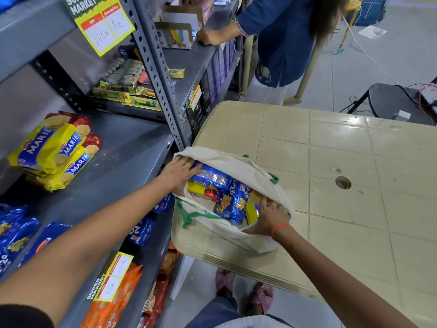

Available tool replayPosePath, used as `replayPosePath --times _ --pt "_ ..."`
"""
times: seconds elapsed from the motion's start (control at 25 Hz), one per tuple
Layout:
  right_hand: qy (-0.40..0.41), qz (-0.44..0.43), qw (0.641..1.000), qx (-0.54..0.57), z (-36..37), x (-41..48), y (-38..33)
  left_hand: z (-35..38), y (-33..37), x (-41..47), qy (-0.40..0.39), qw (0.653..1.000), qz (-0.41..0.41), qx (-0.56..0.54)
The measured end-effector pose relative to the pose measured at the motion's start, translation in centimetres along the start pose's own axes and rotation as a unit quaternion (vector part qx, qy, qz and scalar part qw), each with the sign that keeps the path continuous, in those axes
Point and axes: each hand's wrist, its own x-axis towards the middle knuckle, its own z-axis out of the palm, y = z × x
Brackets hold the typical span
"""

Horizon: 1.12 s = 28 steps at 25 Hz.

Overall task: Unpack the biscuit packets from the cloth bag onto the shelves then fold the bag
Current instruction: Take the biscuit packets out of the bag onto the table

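Starting at the left: grey shelves (123,147), with about three yellow Marie packets (50,150) stacked on the middle tier over at least one red packet (91,140); about five blue packets (16,233) on the tier below, some only partly in view; orange packets (113,297) on the lowest tier behind a price tag (111,278). Left hand (181,171) laid flat on the bag's far rim, fingers spread and straight, touching a blue packet, gripping nothing that can be made out. Cloth bag (264,176) lying open on the near corner of a beige table (343,162), green handles showing, still holding roughly three blue packets (212,177), one yellow-and-red packet (201,190) and one yellow packet (251,209). Right hand (269,215) inside the bag's mouth, fingers curled around the yellow packet. Far right and above: one other person (279,39) in blue leaning a hand on the upper shelf.
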Motion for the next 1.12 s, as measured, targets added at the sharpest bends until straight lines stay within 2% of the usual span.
replayPosePath --times 0.08,0.12,0.24,0.32,0.4,0.48,0.52,0.6,0.64,0.76,0.84,0.88,0.92,0.96,1.12 --pt "-0.011 -0.008 0.999 -0.037 1.0 -0.6 0.3 -1.4 0.5 -0.5 0.007 0.999 0.009 -0.034" --pt "0.009 -0.027 0.999 -0.034 1.1 -0.8 0.1 -2.5 0.7 -0.4 0.022 0.998 0.010 -0.054" --pt "0.134 -0.086 0.986 0.053 -0.4 0.1 -1.3 -5.9 2.3 -0.1 0.071 0.982 0.007 -0.174" --pt "0.140 -0.069 0.974 0.161 -1.5 0.5 -2.7 -6.9 4.7 -0.1 0.034 0.960 -0.020 -0.276" --pt "0.102 -0.023 0.963 0.248 -1.5 0.6 -4.2 -6.5 7.1 -0.1 -0.046 0.949 -0.019 -0.310" --pt "0.112 0.018 0.954 0.277 -0.8 0.5 -5.4 -5.4 8.4 -0.3 -0.115 0.934 -0.003 -0.338" --pt "0.121 0.024 0.949 0.289 -0.7 0.5 -5.5 -4.9 8.6 -0.5 -0.125 0.922 -0.005 -0.366" --pt "0.118 0.024 0.937 0.327 -1.7 0.4 -5.0 -4.5 8.2 -1.2 -0.120 0.881 -0.032 -0.456" --pt "0.091 0.031 0.920 0.381 -2.8 0.5 -4.4 -4.5 8.0 -1.7 -0.123 0.845 -0.050 -0.518" --pt "-0.095 0.062 0.810 0.576 -6.2 0.4 -2.0 -4.9 8.0 -3.3 -0.176 0.677 -0.083 -0.710" --pt "-0.203 0.056 0.777 0.594 -7.3 -0.2 -0.6 -5.9 8.4 -4.8 -0.204 0.571 -0.098 -0.789" --pt "-0.240 0.044 0.769 0.590 -7.4 -0.7 -0.1 -6.5 8.7 -5.4 -0.203 0.530 -0.109 -0.816" --pt "-0.267 0.033 0.766 0.584 -7.4 -1.0 0.4 -7.0 9.1 -6.1 -0.193 0.506 -0.122 -0.832" --pt "-0.286 0.020 0.767 0.574 -7.3 -1.6 1.0 -7.4 9.7 -6.8 -0.176 0.501 -0.134 -0.837" --pt "-0.299 -0.038 0.816 0.493 -8.4 -4.2 5.2 -9.3 14.0 -9.1 -0.101 0.553 -0.125 -0.817"
